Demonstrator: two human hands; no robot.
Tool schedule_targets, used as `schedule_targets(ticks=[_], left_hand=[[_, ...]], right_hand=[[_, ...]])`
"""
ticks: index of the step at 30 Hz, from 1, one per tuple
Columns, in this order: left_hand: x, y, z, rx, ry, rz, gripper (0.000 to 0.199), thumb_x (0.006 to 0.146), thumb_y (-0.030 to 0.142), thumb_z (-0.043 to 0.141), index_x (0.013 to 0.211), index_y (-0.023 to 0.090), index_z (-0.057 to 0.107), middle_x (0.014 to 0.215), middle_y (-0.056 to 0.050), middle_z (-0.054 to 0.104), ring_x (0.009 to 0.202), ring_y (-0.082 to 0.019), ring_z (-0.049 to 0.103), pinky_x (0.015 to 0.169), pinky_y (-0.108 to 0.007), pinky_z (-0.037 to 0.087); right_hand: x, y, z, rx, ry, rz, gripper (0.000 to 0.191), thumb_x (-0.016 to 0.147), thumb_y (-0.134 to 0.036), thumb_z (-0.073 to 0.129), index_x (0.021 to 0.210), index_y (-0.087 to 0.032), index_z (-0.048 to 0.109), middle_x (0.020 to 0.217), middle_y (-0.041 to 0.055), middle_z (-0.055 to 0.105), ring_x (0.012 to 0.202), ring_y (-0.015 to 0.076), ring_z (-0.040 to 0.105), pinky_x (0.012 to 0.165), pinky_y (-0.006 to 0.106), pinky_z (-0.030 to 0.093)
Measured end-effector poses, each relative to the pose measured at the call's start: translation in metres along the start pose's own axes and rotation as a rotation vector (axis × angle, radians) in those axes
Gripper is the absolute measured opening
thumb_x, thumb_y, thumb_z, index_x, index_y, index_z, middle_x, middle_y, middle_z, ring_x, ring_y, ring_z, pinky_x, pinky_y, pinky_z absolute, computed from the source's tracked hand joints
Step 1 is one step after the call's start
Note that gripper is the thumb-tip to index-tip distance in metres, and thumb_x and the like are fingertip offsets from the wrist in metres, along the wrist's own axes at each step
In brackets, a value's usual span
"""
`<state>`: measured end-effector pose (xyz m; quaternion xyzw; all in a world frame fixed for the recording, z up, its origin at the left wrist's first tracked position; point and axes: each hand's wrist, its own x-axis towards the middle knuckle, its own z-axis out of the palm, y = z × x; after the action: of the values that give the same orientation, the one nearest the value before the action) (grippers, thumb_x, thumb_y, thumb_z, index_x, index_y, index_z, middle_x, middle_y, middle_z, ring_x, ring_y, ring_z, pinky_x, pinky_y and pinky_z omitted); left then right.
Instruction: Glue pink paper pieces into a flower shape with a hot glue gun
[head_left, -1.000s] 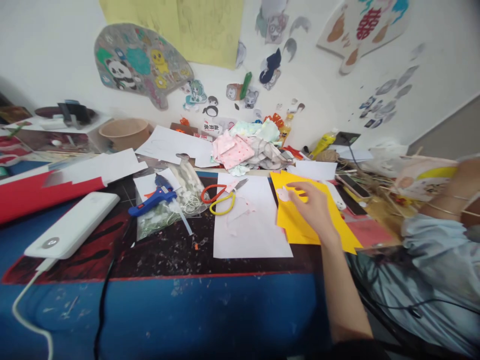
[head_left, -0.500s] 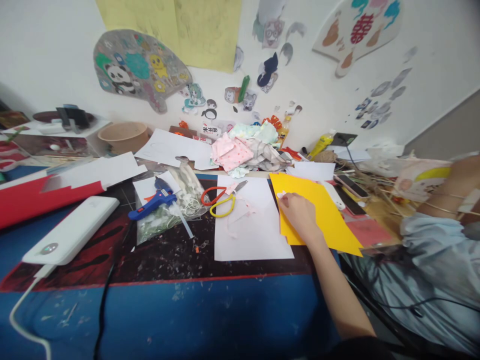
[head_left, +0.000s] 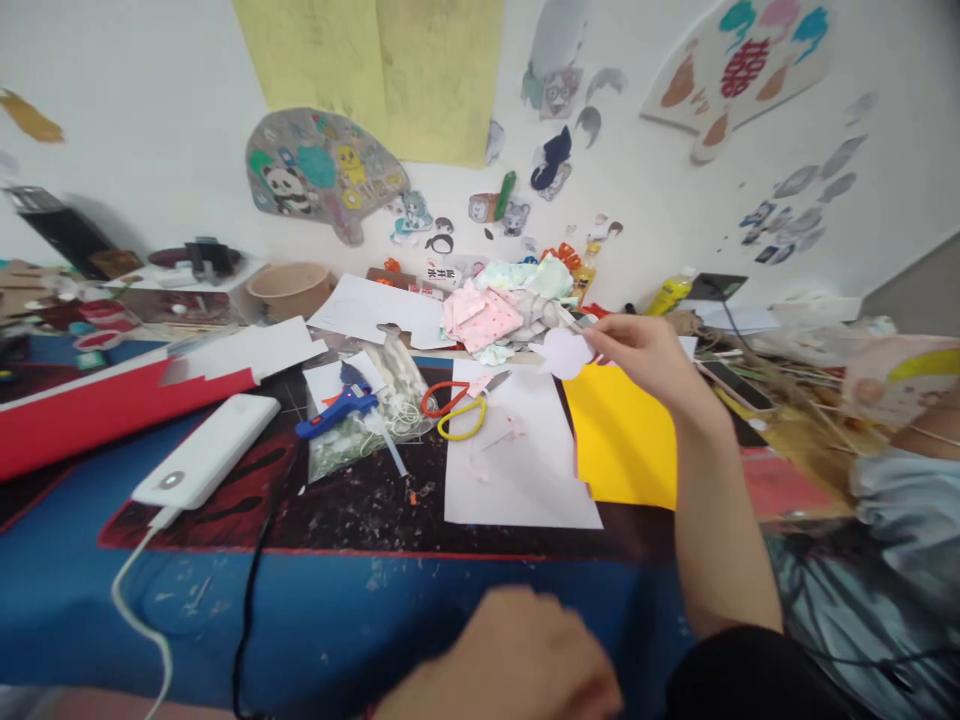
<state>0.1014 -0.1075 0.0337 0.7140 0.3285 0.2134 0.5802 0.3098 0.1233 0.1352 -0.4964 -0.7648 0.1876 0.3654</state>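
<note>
My right hand (head_left: 645, 355) is raised over the yellow sheet (head_left: 626, 440), its fingertips pinching a small white paper cutout (head_left: 566, 353) with a rounded, cloud-like outline. My left hand (head_left: 517, 650) is low at the front edge, blurred, its back toward me and its fingers hidden. On the table before me lies a white sheet of paper (head_left: 517, 490). Scissors (head_left: 461, 410) with one red and one yellow handle rest across its upper left, beside pale pink scraps (head_left: 510, 430).
To the left are a blue glue gun (head_left: 345, 403), a plastic bag (head_left: 337, 450), a white power bank (head_left: 214, 450) with a cable and a red sheet (head_left: 97, 420). Folded fabric (head_left: 484, 315) is piled by the wall. A person's sleeve (head_left: 911, 500) is at the right.
My right hand has lifted from the yellow sheet, bringing up the white cutout. My left hand has come into view at the bottom. The camera view has shifted left.
</note>
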Motion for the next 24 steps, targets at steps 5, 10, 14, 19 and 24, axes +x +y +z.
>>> schedule_targets(ticks=[5,10,14,19,24], left_hand=[[0.051,0.051,-0.111,0.562,0.897,0.277,0.029,0.100,0.027,0.052,0.128,0.021,0.055,0.132,-0.014,0.061,0.127,-0.031,0.052,0.109,-0.054,0.042],[0.065,0.096,-0.175,1.000,1.029,0.316,0.043,0.090,0.030,0.066,0.129,0.016,0.053,0.131,-0.014,0.065,0.112,-0.028,0.060,0.095,-0.044,0.047],[0.068,0.111,-0.192,0.981,0.818,0.185,0.022,0.089,0.026,0.063,0.110,0.018,0.065,0.097,-0.005,0.075,0.091,-0.022,0.067,0.080,-0.035,0.047],[0.067,0.108,-0.210,0.925,0.793,0.249,0.008,0.087,0.020,0.063,0.090,0.020,0.070,0.075,0.002,0.071,0.070,-0.015,0.062,0.067,-0.029,0.042],[0.059,0.106,-0.221,0.792,0.915,0.382,0.005,0.087,0.021,0.065,0.090,0.020,0.070,0.078,0.002,0.073,0.072,-0.014,0.065,0.069,-0.028,0.046]], right_hand=[[0.029,-0.063,0.013,0.155,-0.198,-0.261,0.027,0.091,-0.040,0.064,0.079,-0.016,0.070,0.063,-0.0003,0.063,0.060,0.0132,0.059,0.058,0.025,0.042],[0.037,-0.086,0.020,-0.010,-0.224,-0.506,0.021,0.094,-0.031,0.062,0.079,-0.019,0.071,0.068,-0.0020,0.065,0.063,0.0122,0.055,0.060,0.026,0.038],[0.035,-0.085,0.023,-0.113,-0.135,-0.560,0.021,0.096,-0.026,0.059,0.078,-0.021,0.069,0.071,-0.0018,0.069,0.065,0.0132,0.057,0.063,0.028,0.038],[0.037,-0.086,0.030,-0.126,0.041,-0.586,0.020,0.099,-0.030,0.058,0.084,-0.023,0.070,0.078,0.0000,0.071,0.069,0.0147,0.060,0.066,0.029,0.042],[0.043,-0.088,0.037,0.142,0.011,-0.485,0.019,0.094,-0.042,0.065,0.102,-0.026,0.073,0.091,0.0002,0.074,0.080,0.0162,0.068,0.070,0.029,0.053]])
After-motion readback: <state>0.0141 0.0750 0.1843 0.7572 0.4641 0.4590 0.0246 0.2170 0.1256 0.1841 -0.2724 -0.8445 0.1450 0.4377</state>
